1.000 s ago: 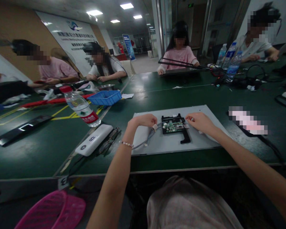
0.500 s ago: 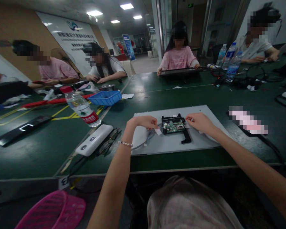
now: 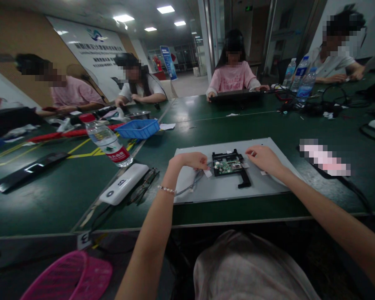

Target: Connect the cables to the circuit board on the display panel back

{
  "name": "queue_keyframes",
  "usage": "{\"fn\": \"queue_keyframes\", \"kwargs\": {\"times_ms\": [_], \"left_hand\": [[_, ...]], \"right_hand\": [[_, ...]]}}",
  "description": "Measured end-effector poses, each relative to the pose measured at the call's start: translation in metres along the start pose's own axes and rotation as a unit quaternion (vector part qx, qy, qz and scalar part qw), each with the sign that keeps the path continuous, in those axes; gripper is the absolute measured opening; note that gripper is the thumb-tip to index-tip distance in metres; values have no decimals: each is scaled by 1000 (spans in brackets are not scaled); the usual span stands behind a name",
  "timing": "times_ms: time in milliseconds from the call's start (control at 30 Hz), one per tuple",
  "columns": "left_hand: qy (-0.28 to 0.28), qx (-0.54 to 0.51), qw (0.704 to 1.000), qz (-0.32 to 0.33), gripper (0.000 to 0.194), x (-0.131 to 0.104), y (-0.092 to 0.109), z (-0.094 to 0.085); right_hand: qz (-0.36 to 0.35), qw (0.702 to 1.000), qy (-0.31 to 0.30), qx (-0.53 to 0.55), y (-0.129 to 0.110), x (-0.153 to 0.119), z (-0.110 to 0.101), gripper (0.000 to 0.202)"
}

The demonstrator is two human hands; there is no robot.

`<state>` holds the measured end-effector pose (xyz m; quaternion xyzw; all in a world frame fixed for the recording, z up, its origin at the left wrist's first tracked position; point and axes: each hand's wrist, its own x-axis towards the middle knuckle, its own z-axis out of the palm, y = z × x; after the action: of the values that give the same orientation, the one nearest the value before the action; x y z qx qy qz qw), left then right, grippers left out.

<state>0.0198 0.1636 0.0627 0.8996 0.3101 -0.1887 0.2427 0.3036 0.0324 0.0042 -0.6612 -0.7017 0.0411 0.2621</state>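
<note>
A green circuit board sits in a black plastic frame on a flat grey panel. Left of the board, my left hand is closed in a pinch on a thin grey cable that loops down toward my wrist. A small white tag lies just below those fingers. To the right of the frame, my right hand hovers over the panel with thumb and fingertips brought together; whether anything small is between them is hidden.
At the left are a water bottle, a white power bank, glasses and a blue basket. A phone with a cable lies right. Several people sit around the table; a pink basket stands below.
My right hand has moved slightly away from the black frame, up and to the right. My left hand has shifted a little right. The board and frame have stayed put.
</note>
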Motion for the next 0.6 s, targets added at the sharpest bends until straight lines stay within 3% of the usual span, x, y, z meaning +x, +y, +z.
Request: {"fn": "queue_keyframes", "kwargs": {"times_ms": [133,367,600], "left_hand": [[29,6,999,21,39,-3,2,-3],[207,68,976,22,35,-4,-8,-13],[152,78,985,32,35,-1,-16,-8]], "right_hand": [[-11,1000,-4,17,1,0,-1,22],[-20,999,-9,49,3,0,2,23],[-11,982,-112,151,10,3,1,22]]}}
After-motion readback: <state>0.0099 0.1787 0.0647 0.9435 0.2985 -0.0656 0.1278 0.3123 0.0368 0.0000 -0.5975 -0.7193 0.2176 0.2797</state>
